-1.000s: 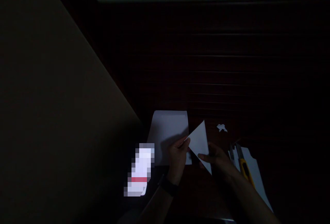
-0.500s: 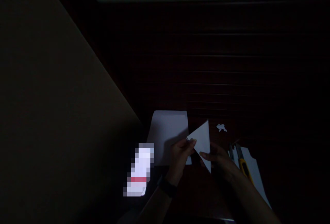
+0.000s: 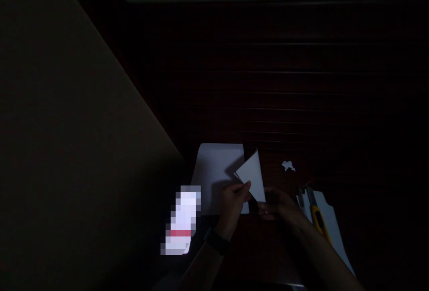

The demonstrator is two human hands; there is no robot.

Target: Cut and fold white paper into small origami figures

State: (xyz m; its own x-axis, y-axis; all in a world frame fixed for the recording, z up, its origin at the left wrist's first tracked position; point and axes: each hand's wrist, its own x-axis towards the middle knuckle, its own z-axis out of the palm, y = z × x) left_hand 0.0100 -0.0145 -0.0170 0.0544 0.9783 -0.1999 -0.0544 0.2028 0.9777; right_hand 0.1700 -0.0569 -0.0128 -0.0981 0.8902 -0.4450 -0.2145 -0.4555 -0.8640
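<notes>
A white sheet of paper folded into a triangle (image 3: 252, 175) is held up between my two hands, its layers slightly parted at the left corner. My left hand (image 3: 233, 199) pinches its lower left edge between thumb and fingers. At the bottom corner, my right hand (image 3: 278, 204) grips the same folded paper, the thumb in front and the fingers partly hidden behind it. Beneath and to the left of the folded paper lies a flat white sheet (image 3: 214, 166), partly in the shadow of my left hand.
A bright blurred-out screen (image 3: 182, 219) lies at the left. On the right, a yellow utility knife (image 3: 318, 219) rests on white paper (image 3: 337, 228) next to a dark metal tool (image 3: 300, 196). A small folded paper piece (image 3: 288, 166) sits farther back. The dark slatted surface is dimly lit.
The folded triangle has shifted left and tilted slightly. My right hand has slid down to its bottom corner, and my left hand now holds farther along the lower edge.
</notes>
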